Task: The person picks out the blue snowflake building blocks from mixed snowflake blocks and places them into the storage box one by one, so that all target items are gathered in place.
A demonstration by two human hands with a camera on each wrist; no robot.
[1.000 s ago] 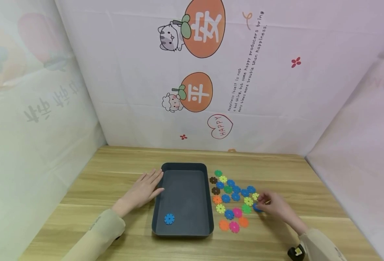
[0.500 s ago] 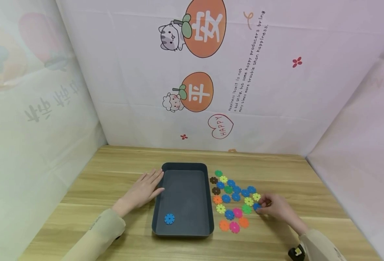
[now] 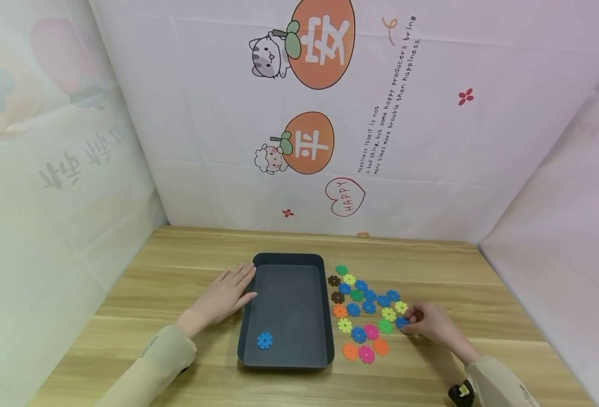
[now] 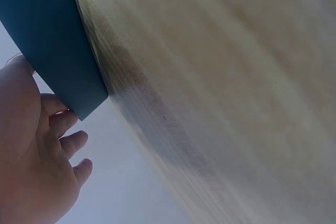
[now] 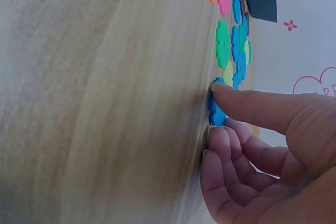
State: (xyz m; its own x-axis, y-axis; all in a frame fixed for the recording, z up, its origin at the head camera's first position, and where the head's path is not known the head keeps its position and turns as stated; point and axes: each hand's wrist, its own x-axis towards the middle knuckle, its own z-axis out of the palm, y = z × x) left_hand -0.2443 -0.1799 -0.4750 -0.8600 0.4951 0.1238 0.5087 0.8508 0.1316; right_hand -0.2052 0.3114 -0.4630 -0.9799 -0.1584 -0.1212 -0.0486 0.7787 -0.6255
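Note:
My left hand point(image 3: 222, 297) rests on the left rim of a dark grey tray point(image 3: 289, 259), fingers straight. The left wrist view shows this hand point(image 4: 37, 150) against the tray's outer wall point(image 4: 58, 40). One blue notched plastic disc point(image 3: 265, 341) lies inside the tray near its front left. At the right end of the scattered discs, my right hand point(image 3: 429, 323) pinches a blue interlocking disc point(image 5: 217, 111) at table level. In the right wrist view, the thumb is on one edge of that disc and the curled fingers are at the other.
Several flat notched discs lie right of the tray: blue ones point(image 3: 369, 307), orange point(image 3: 350, 351), pink point(image 3: 366, 354), green point(image 3: 386, 326), yellow point(image 3: 388, 314) and dark brown point(image 3: 337, 297). The wooden table point(image 3: 202, 249) meets printed white cloth walls point(image 3: 218, 169) at the back and sides.
My right fingers have drawn back slightly from the yellow disc, which now shows whole, and stay on the blue disc. The left hand and tray have kept still.

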